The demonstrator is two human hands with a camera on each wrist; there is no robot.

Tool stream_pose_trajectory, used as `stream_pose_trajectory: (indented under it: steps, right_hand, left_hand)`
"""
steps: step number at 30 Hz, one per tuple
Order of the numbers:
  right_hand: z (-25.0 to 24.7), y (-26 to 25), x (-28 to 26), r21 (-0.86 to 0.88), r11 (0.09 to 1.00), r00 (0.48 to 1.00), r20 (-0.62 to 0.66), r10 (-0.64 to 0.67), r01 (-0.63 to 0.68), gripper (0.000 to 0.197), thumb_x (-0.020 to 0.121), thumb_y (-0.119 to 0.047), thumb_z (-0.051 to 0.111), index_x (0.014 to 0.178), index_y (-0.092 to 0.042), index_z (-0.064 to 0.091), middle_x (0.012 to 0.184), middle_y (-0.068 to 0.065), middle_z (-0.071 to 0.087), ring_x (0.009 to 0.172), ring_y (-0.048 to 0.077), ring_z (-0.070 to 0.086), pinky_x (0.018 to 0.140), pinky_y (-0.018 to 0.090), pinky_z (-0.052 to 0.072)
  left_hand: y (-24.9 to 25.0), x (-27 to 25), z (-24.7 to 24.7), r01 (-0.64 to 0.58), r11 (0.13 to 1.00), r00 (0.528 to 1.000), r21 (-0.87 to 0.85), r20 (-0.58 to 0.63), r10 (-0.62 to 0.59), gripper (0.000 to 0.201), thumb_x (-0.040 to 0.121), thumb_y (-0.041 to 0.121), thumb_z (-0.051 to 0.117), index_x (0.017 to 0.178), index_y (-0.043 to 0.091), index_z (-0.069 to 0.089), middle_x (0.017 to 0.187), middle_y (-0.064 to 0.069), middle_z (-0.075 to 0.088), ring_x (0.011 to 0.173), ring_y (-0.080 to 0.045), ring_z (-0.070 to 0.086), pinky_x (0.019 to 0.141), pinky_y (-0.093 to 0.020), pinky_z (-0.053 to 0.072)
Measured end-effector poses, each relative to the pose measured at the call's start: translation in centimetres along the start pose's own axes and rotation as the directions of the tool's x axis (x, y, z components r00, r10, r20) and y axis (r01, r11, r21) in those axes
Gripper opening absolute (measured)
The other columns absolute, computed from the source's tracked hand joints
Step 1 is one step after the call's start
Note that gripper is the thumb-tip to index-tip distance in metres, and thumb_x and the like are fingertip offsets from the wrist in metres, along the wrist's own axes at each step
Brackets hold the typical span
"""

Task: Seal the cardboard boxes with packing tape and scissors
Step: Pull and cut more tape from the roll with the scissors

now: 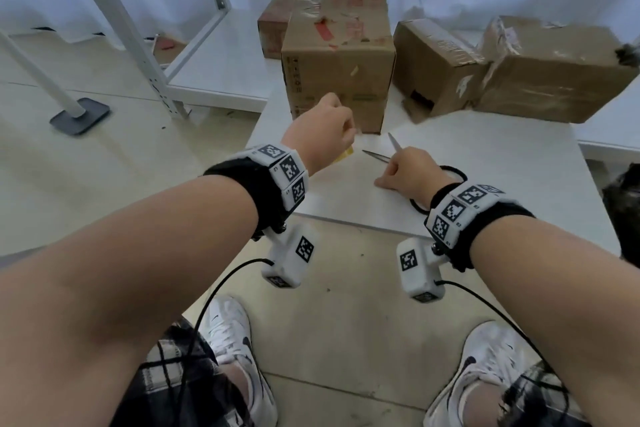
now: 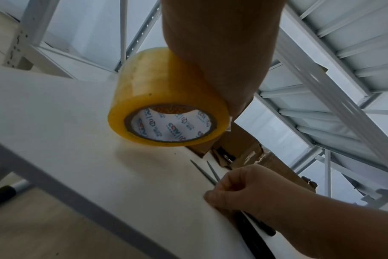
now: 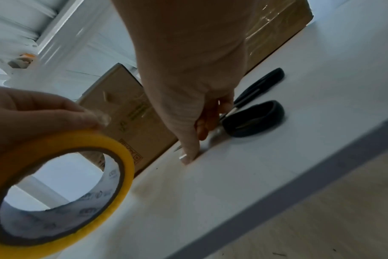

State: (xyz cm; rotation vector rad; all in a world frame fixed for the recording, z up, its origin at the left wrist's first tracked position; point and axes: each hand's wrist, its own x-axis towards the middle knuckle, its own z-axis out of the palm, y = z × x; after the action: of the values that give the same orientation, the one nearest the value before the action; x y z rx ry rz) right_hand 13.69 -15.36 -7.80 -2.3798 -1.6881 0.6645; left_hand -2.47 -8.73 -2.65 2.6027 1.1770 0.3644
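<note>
Furthest left of the tall cardboard box stands a white metal rack, its frame rising from the floor. Nearer that box, the left hand is curled round a yellow roll of packing tape, held just off the white surface close to the box's front lower edge; a short loose end of tape shows at the roll's side. Just right of the box's near corner, the scissors lie flat on the surface with blades parted, and the right hand is over their pivot, fingers curled down onto the metal, the thumb tip pressed to the surface. I cannot tell whether it has them gripped yet. The black handle loops stay free behind the hand. Right of the tall box lie two more boxes, crumpled and already streaked with tape.

The step, as I read it, is picking up the scissors while keeping the tape ready. It would go best if the fingers shifted back into the loops rather than lifting by the blades, and if the left hand kept that loose end from sticking back onto the roll.
</note>
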Motion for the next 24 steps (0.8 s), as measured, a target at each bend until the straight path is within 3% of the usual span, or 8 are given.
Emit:
stream_pose_trajectory:
  steps: [3,5,8,10,13,15,18,24]
  right_hand:
    - [-0.1,0.2,-0.1,-0.045,0.999,0.999,-0.039,0.024,-0.026,0.042,0.079,-0.038,0.075,0.099,-0.008,0.054,0.095,0.006,0.058,0.091,0.025,0.056,0.081,0.042,0.050]
    - [-0.6,0.5,-0.2,-0.070,0.997,0.998,-0.053,0.038,-0.042,0.051,0.078,-0.041,0.075,0.107,-0.010,0.046,0.096,0.006,0.052,0.090,0.025,0.051,0.075,0.037,0.046]
    - [-0.9,1.0,-0.1,0.007,1.000,0.996,-0.085,0.001,0.000,0.023,0.087,-0.024,0.066,0.097,-0.004,0.060,0.095,0.010,0.059,0.095,0.027,0.056,0.075,0.032,0.042]
    - [-0.9,0.9,-0.3,0.174,0.982,0.980,-0.195,-0.033,0.067,0.019,0.093,-0.014,0.055,0.095,0.001,0.067,0.097,0.014,0.066,0.096,0.029,0.060,0.079,0.030,0.044]
    - [-1.2,-0.9,-1.4,0.557,0.796,0.955,-0.286,-0.083,0.236,0.030,0.098,-0.020,0.052,0.097,0.006,0.066,0.098,0.023,0.066,0.087,0.028,0.062,0.080,0.031,0.050]
    - [-1.2,-2.4,-2.3,0.649,0.702,0.953,-0.254,-0.162,0.293,0.030,0.095,-0.024,0.058,0.101,0.004,0.068,0.096,0.022,0.066,0.082,0.024,0.062,0.078,0.032,0.052]
    - [-1.2,-3.6,-2.8,0.698,0.643,0.947,-0.274,-0.167,0.315,0.023,0.087,-0.015,0.070,0.107,-0.003,0.069,0.092,0.004,0.068,0.077,0.001,0.061,0.072,0.011,0.049]
    - [-3.7,-4.1,-2.8,0.669,0.663,0.934,-0.327,-0.144,0.336,0.014,0.088,-0.013,0.068,0.083,0.000,0.071,0.075,0.010,0.065,0.073,0.020,0.062,0.076,0.035,0.057]
  left_hand:
    - [0.0,-0.3,0.5,-0.003,1.000,1.000,-0.023,-0.008,0.003,0.026,0.099,0.026,0.047,0.104,0.007,0.064,0.118,-0.008,0.049,0.088,-0.024,0.058,0.079,-0.030,0.047]
    - [0.0,-0.3,0.5,-0.013,0.999,1.000,-0.039,-0.023,0.012,0.026,0.099,0.026,0.047,0.104,0.007,0.064,0.117,-0.008,0.049,0.089,-0.023,0.057,0.079,-0.029,0.046]
    - [-0.2,-0.5,0.5,-0.010,0.996,0.999,-0.087,-0.048,0.005,0.025,0.098,0.027,0.048,0.103,0.008,0.064,0.116,-0.006,0.049,0.089,-0.020,0.056,0.079,-0.025,0.043]
    - [-0.5,-0.8,0.6,0.001,0.993,0.998,-0.118,-0.068,-0.009,0.024,0.098,0.027,0.048,0.102,0.009,0.064,0.114,-0.003,0.049,0.086,-0.017,0.054,0.077,-0.023,0.041]
    - [-0.9,-1.2,0.6,0.027,0.984,0.994,-0.176,-0.100,-0.045,0.022,0.097,0.025,0.050,0.102,0.010,0.065,0.114,-0.002,0.049,0.087,-0.015,0.053,0.077,-0.020,0.038]
    - [-0.9,-1.2,0.6,0.035,0.976,0.992,-0.213,-0.110,-0.059,0.020,0.096,0.025,0.052,0.101,0.011,0.066,0.112,-0.002,0.050,0.092,-0.016,0.055,0.081,-0.021,0.040]
    - [-0.5,-1.3,0.4,0.030,0.961,0.994,-0.276,-0.096,-0.059,0.019,0.096,0.025,0.054,0.100,0.012,0.067,0.111,-0.002,0.050,0.097,-0.018,0.055,0.087,-0.027,0.043]
    - [1.0,-1.7,-1.5,0.025,0.945,0.995,-0.327,-0.086,-0.055,0.029,0.100,0.032,0.045,0.109,0.015,0.067,0.107,0.001,0.045,0.088,-0.011,0.050,0.086,-0.026,0.043]
